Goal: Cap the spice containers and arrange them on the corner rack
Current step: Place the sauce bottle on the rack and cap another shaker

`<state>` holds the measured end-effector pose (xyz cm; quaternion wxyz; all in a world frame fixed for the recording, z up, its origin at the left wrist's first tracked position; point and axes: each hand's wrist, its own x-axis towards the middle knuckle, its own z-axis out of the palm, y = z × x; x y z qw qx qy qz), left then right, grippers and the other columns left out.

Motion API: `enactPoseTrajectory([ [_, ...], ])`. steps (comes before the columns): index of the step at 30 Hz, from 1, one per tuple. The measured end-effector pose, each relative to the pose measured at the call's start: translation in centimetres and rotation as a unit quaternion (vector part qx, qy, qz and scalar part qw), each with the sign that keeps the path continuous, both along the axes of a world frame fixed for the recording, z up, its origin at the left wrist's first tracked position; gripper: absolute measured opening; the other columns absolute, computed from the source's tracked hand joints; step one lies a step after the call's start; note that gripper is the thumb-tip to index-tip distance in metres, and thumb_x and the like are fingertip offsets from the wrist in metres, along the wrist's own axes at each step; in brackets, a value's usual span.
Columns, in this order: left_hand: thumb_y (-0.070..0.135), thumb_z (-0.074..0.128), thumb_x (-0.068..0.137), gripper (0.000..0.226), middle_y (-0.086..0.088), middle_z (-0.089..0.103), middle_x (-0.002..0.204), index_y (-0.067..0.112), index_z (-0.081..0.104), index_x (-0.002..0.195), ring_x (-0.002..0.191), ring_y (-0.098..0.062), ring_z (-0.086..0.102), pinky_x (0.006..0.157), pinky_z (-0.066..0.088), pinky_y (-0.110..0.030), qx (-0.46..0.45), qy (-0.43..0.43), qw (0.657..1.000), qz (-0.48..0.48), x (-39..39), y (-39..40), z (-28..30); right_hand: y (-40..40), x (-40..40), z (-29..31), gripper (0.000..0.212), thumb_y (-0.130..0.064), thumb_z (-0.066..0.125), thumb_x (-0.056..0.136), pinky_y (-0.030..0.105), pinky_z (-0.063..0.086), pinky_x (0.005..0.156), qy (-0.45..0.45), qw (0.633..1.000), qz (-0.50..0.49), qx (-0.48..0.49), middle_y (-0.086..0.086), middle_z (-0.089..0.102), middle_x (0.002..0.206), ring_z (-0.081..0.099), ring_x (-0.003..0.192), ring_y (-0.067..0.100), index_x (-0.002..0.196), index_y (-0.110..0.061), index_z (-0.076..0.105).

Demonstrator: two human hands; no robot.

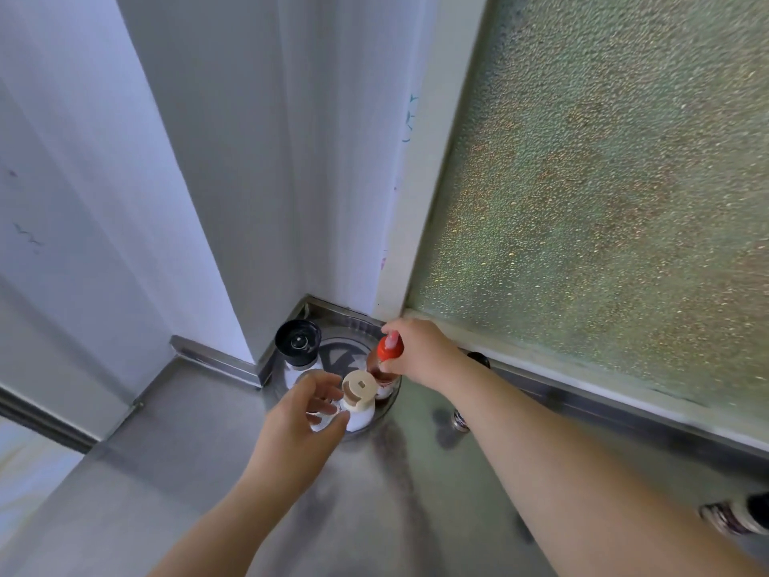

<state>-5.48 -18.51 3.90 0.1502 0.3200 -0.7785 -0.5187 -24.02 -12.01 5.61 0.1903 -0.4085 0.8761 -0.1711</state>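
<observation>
Right hand (420, 351) grips a red-capped sauce bottle (385, 362); left hand (297, 414), fingers loosely curled, touches the beige-capped white spice jar (358, 403) just right of it.

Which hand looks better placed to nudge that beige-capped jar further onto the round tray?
Probably the left hand: its fingers curl right beside the beige-capped jar at the round tray's front edge. The right hand is busy gripping the red-capped bottle.
</observation>
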Motion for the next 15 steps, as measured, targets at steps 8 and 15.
enactPoseTrajectory([
  [8,0.006,0.065,0.076,0.029,0.007,0.065,0.085,0.031,0.058,0.090,0.080,-0.003,0.059,0.067,0.047,-0.009,0.026,0.013,0.998,-0.051,-3.4,2.7,-0.4,6.9,-2.3,0.9,0.051,-0.023,0.066,0.084,0.029,0.041,0.092,0.035,0.996,-0.065,-0.044,0.007,0.055,0.123,0.055,0.108,0.022,0.130,-0.014,0.048],
  [15,0.006,0.067,0.075,0.035,0.006,0.062,0.095,0.026,0.052,0.099,0.084,-0.009,0.059,0.072,0.045,-0.013,0.052,-0.036,0.991,-0.119,-8.5,6.4,-5.5,13.7,-5.3,-4.3,0.069,-0.031,0.069,0.078,0.027,0.038,0.095,-0.066,0.976,-0.191,0.083,0.009,0.050,0.136,0.050,0.122,0.023,0.136,-0.009,0.040],
])
